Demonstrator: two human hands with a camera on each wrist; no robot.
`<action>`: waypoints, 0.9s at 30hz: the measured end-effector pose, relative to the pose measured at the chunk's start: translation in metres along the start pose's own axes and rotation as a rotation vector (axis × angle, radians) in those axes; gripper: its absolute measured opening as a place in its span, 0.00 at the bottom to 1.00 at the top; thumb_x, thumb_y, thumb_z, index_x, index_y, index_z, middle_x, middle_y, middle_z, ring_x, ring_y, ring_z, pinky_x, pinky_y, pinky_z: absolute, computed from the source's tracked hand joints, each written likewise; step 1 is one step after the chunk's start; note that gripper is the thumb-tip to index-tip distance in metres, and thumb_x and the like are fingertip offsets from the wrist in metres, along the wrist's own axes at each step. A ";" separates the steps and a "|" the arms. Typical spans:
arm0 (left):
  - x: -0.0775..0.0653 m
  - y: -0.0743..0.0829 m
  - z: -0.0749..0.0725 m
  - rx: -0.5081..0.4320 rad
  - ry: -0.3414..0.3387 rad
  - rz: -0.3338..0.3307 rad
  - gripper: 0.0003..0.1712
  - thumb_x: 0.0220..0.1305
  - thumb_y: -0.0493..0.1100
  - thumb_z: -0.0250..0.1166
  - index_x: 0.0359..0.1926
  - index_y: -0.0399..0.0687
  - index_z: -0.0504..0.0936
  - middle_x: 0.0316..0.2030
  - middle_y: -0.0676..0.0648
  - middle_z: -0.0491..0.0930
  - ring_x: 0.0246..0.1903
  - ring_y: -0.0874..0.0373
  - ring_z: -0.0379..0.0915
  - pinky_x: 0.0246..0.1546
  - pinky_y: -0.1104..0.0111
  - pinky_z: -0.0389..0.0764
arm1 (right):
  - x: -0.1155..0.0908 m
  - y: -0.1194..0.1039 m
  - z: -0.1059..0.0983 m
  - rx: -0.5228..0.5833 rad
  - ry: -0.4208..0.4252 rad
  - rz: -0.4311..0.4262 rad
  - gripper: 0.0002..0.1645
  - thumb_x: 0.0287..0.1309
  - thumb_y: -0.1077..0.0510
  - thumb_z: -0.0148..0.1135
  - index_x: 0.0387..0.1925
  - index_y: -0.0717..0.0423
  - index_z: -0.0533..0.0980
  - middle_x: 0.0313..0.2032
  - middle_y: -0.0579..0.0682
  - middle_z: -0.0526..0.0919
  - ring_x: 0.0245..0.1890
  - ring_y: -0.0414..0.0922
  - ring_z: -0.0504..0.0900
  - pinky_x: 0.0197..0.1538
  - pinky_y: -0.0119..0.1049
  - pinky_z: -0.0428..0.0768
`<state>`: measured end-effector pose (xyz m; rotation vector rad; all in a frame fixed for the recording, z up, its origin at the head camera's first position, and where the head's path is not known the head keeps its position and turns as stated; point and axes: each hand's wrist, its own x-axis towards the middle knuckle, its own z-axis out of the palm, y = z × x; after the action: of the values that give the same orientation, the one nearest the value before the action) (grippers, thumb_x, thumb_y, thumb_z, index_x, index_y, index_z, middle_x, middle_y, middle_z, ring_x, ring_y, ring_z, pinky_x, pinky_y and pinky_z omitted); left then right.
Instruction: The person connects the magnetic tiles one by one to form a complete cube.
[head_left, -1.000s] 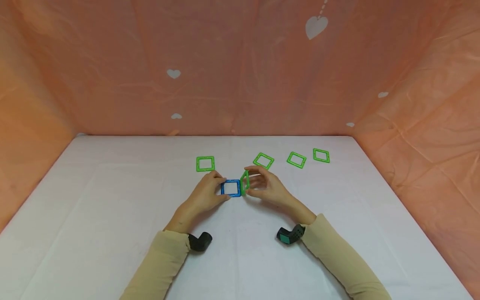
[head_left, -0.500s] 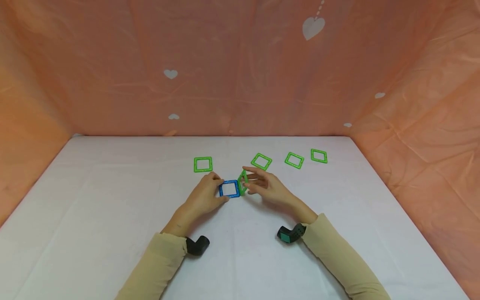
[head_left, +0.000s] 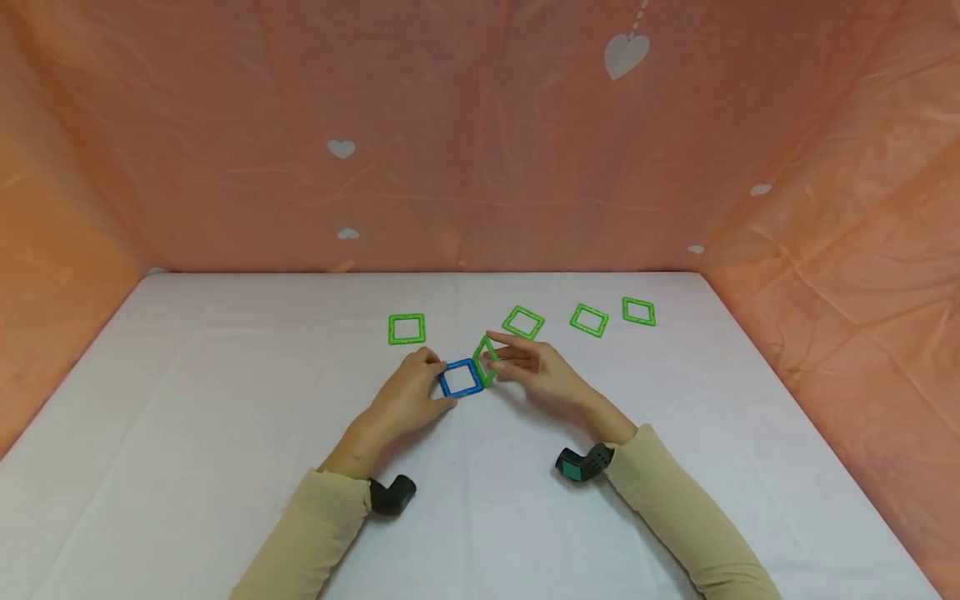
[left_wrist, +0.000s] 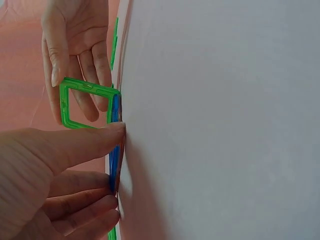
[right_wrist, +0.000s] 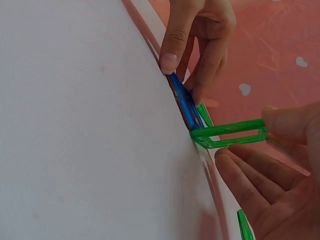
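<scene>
My left hand (head_left: 411,390) pinches a blue square magnetic tile (head_left: 447,390) by its left side, thumb on the near edge and fingers on the far one. The tile lies low over the white table. A green square magnetic tile (head_left: 477,363) stands on edge along the blue tile's right side, and the two touch. My right hand (head_left: 553,379) holds this green tile's upper side between thumb and index finger, while its other fingers spread behind. In the right wrist view the green tile (right_wrist: 227,128) meets the end of the blue tile (right_wrist: 185,104).
Several more green square tiles lie flat farther back: one at the left (head_left: 407,341), one behind my right hand (head_left: 512,332), and others to the right (head_left: 588,332) (head_left: 638,322). A pink curtain (head_left: 465,167) hangs behind the white table (head_left: 225,417).
The blue tile has turned slightly counterclockwise, and the green tile beside it has turned with it, showing more of its face. My right thumb and fingers have shifted a little on the green tile.
</scene>
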<state>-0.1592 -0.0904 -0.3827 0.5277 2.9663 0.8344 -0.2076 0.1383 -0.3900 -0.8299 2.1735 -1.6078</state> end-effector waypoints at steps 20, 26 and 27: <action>-0.007 0.002 -0.005 0.007 -0.015 -0.037 0.27 0.55 0.39 0.70 0.53 0.26 0.77 0.50 0.39 0.75 0.51 0.47 0.71 0.55 0.57 0.74 | 0.004 0.002 -0.004 -0.019 0.100 0.021 0.22 0.67 0.64 0.54 0.61 0.64 0.71 0.45 0.67 0.83 0.43 0.59 0.84 0.43 0.42 0.83; -0.008 0.000 -0.005 0.020 0.021 -0.019 0.25 0.54 0.38 0.70 0.51 0.27 0.79 0.47 0.39 0.77 0.50 0.47 0.72 0.54 0.56 0.74 | 0.008 0.000 -0.004 -0.026 0.151 0.046 0.20 0.67 0.64 0.54 0.58 0.67 0.73 0.43 0.70 0.82 0.42 0.62 0.83 0.41 0.43 0.84; -0.008 0.000 -0.005 0.018 0.026 -0.019 0.24 0.54 0.38 0.70 0.50 0.27 0.79 0.47 0.39 0.77 0.50 0.47 0.72 0.53 0.56 0.74 | 0.009 0.000 -0.004 -0.023 0.155 0.050 0.20 0.67 0.64 0.54 0.58 0.68 0.73 0.43 0.70 0.81 0.41 0.63 0.83 0.40 0.43 0.84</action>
<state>-0.1520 -0.0956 -0.3792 0.4924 3.0005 0.8197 -0.2166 0.1362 -0.3880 -0.6727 2.3025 -1.6758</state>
